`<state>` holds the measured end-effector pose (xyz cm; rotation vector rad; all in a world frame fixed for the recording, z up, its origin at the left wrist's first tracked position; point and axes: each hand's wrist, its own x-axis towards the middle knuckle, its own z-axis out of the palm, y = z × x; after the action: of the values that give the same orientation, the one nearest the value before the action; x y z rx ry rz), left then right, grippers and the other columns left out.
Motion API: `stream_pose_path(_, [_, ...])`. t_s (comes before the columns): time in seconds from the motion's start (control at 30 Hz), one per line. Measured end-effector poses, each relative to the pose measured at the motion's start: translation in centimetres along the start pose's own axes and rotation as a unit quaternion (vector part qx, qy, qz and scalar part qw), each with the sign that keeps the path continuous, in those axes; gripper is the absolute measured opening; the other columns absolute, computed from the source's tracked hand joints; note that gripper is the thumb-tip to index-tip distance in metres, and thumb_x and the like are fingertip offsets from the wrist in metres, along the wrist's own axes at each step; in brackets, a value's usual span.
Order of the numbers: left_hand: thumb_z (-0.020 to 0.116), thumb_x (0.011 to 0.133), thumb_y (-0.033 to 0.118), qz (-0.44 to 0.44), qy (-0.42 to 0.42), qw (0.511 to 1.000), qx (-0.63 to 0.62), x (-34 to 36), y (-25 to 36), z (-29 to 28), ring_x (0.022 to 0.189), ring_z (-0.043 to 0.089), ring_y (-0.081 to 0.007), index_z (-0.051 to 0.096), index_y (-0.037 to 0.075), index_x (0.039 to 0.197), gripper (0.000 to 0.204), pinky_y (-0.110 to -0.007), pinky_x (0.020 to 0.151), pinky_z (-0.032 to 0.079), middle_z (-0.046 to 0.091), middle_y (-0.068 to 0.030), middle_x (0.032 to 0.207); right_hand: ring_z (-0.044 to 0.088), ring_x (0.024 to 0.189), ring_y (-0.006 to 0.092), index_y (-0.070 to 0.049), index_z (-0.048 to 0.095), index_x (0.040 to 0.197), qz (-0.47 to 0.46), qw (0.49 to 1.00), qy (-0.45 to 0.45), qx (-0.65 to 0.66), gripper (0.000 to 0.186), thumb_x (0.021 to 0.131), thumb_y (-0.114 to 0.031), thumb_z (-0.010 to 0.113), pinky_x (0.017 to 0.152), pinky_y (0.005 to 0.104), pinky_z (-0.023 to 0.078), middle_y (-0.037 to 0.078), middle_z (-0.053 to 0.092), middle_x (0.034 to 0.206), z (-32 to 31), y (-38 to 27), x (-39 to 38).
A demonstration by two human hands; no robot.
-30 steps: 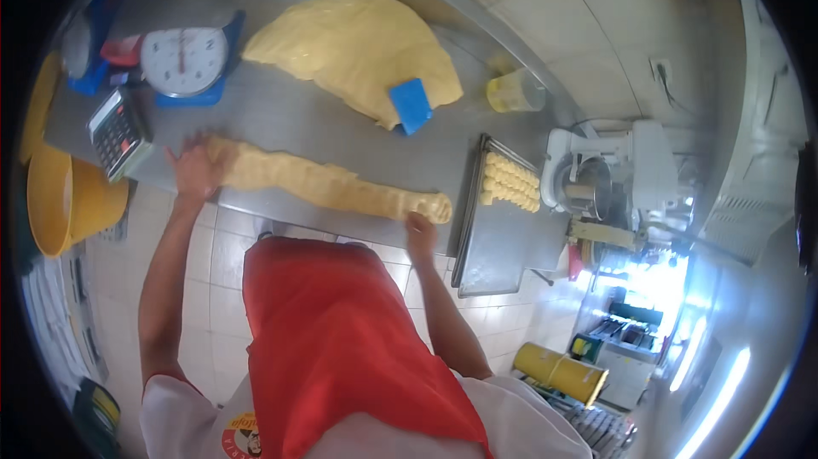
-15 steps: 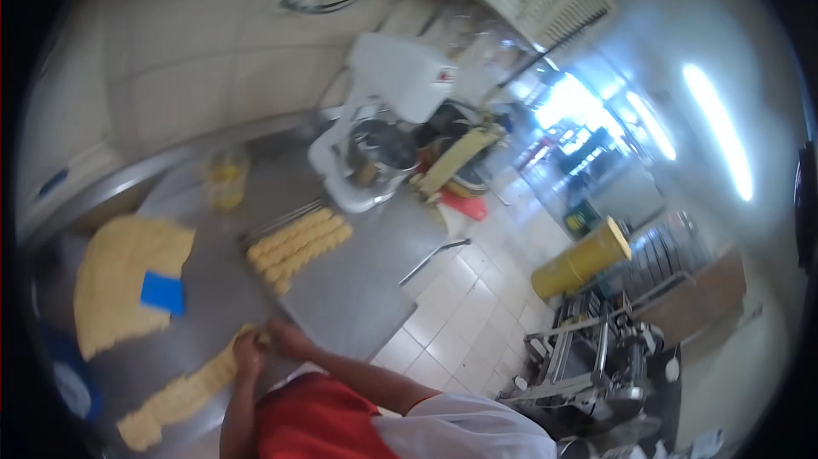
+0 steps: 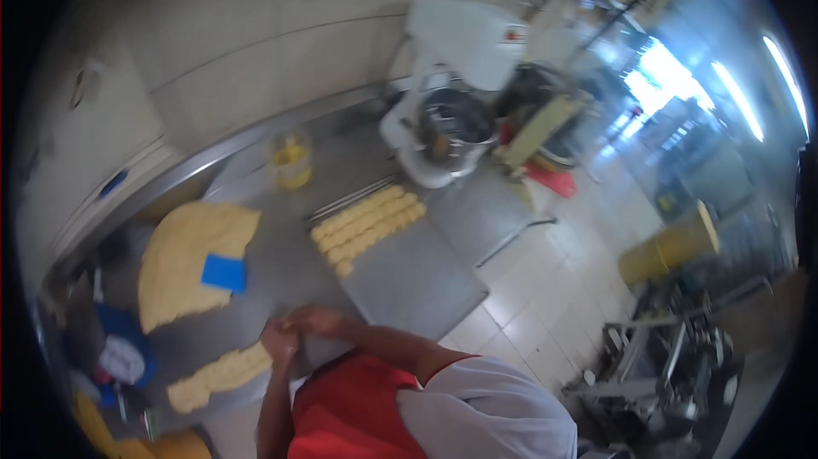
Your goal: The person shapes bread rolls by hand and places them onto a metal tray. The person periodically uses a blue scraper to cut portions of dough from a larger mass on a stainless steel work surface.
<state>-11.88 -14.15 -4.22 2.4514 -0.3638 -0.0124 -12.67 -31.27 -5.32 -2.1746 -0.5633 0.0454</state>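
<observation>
My left hand (image 3: 279, 340) and my right hand (image 3: 315, 321) meet over the near edge of the metal table. Their fingers are closed around a small bit of yellow dough (image 3: 290, 321), mostly hidden by them. A long strip of dough (image 3: 220, 378) lies on the table just left of my left hand. Farther back rests a large sheet of dough (image 3: 175, 267), with a blue scraper (image 3: 224, 273) on its right edge. Beyond my right hand, a metal tray (image 3: 413, 284) carries rows of shaped dough pieces (image 3: 366, 225) along its far left part.
A white stand mixer (image 3: 469, 42) with a metal bowl stands at the back of the table (image 3: 285, 284). Near the wall is a clear tub (image 3: 291, 163) with yellow contents. A blue dial scale (image 3: 125, 358) sits at the left. A yellow bin (image 3: 669, 250) and metal machinery (image 3: 656, 365) occupy the right.
The view has swung left, so everything appears farther right. My hands have drawn off the strip's end and now hold a small bit of dough together.
</observation>
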Motion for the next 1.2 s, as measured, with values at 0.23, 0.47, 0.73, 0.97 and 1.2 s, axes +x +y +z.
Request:
stream_pose_path(0.23, [0.073, 0.073, 0.026, -0.16, -0.099, 0.981, 0.045, -1.5, -0.4, -3.0, 0.082, 0.068, -0.0368, 0.069, 0.005, 0.102, 0.036, -0.042, 0.079, 0.054, 0.072, -0.0175, 0.091, 0.056, 0.116, 0.0257, -0.008, 0.064, 0.118, -0.092, 0.985, 0.043, -0.142, 0.036, 0.088, -0.025, 0.055, 0.098, 0.0467, 0.045, 0.012, 0.062, 0.119, 0.8, -1.9, 2.6])
stream_pose_path(0.47, [0.076, 0.072, 0.029, -0.237, -0.115, 0.958, -0.113, -2.6, -3.0, -7.5, 0.103, 0.063, -0.0336, 0.065, 0.009, 0.113, 0.047, -0.042, 0.084, 0.052, 0.064, -0.0149, 0.11, 0.059, 0.109, 0.0267, -0.013, 0.064, 0.12, -0.106, 0.971, -0.017, -0.213, 0.037, 0.084, -0.023, 0.061, 0.094, 0.0455, 0.046, 0.006, 0.065, 0.112, 2.6, -5.1, 5.8])
stream_pose_path(0.73, [0.072, 0.072, 0.016, -0.209, -0.074, 0.971, -0.088, -4.0, -8.0, -9.7, 0.096, 0.064, -0.0339, 0.061, 0.005, 0.113, 0.044, -0.043, 0.078, 0.053, 0.062, -0.0155, 0.107, 0.061, 0.102, 0.0363, -0.007, 0.062, 0.124, -0.132, 0.975, -0.082, -0.157, 0.047, 0.078, -0.017, 0.068, 0.092, 0.0436, 0.047, 0.017, 0.064, 0.112, 6.5, -7.8, 8.7])
stream_pose_path(0.97, [0.07, 0.074, 0.017, -0.174, -0.037, 0.98, -0.087, -6.8, -11.8, -12.2, 0.094, 0.064, -0.0338, 0.058, 0.005, 0.112, 0.041, -0.043, 0.078, 0.054, 0.061, -0.0152, 0.103, 0.06, 0.099, 0.0373, -0.002, 0.067, 0.114, -0.216, 0.955, -0.031, -0.203, 0.038, 0.078, -0.016, 0.069, 0.088, 0.0447, 0.047, 0.019, 0.064, 0.11, 9.6, -11.5, 11.0])
stream_pose_path(1.2, [0.07, 0.074, 0.017, -0.219, -0.059, 0.968, -0.11, -7.1, -16.6, -15.2, 0.09, 0.066, -0.0358, 0.061, 0.004, 0.111, 0.04, -0.043, 0.078, 0.054, 0.064, -0.0188, 0.097, 0.062, 0.09, 0.0403, 0.002, 0.066, 0.112, -0.244, 0.935, -0.004, -0.258, 0.036, 0.08, -0.015, 0.068, 0.083, 0.0427, 0.05, 0.022, 0.065, 0.096, 13.8, -14.4, 14.1])
